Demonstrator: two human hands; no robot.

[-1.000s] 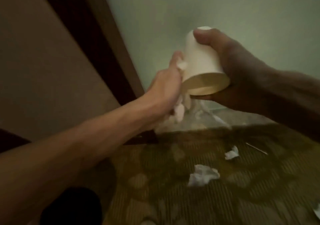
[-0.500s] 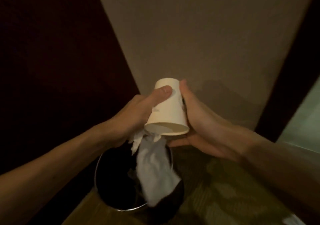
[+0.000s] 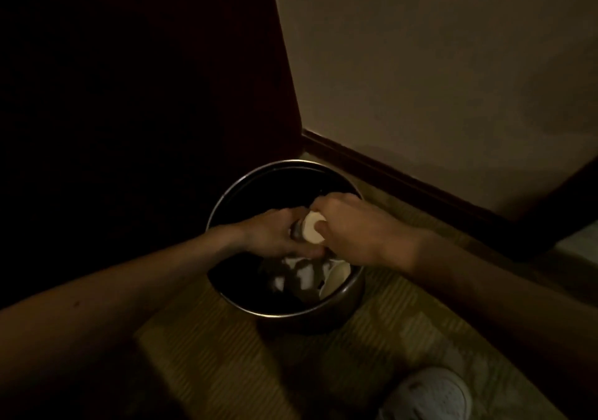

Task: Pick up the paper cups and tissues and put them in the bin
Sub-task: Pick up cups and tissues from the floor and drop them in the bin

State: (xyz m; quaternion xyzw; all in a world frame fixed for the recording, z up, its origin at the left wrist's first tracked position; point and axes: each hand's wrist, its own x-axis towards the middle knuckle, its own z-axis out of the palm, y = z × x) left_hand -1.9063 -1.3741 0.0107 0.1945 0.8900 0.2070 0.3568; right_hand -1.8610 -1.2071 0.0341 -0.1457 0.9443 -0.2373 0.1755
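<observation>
hands (image 3: 278,235) (image 3: 352,228) grip paper cup (image 3: 312,232) over bin (image 3: 226,199)

You're in a dim room of a home or hotel: striped carpet (image 3: 226,355), dark skirting board (image 3: 388,171), plain wall (image 3: 437,63), bin (image 3: 284,162).

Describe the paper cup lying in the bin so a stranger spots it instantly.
Start at the round dark metal-rimmed bin by the beige wall. Inside, against its right wall just below the right hand, lies a cream paper cup. Unlike the white cup above it, no hand holds it.
</observation>
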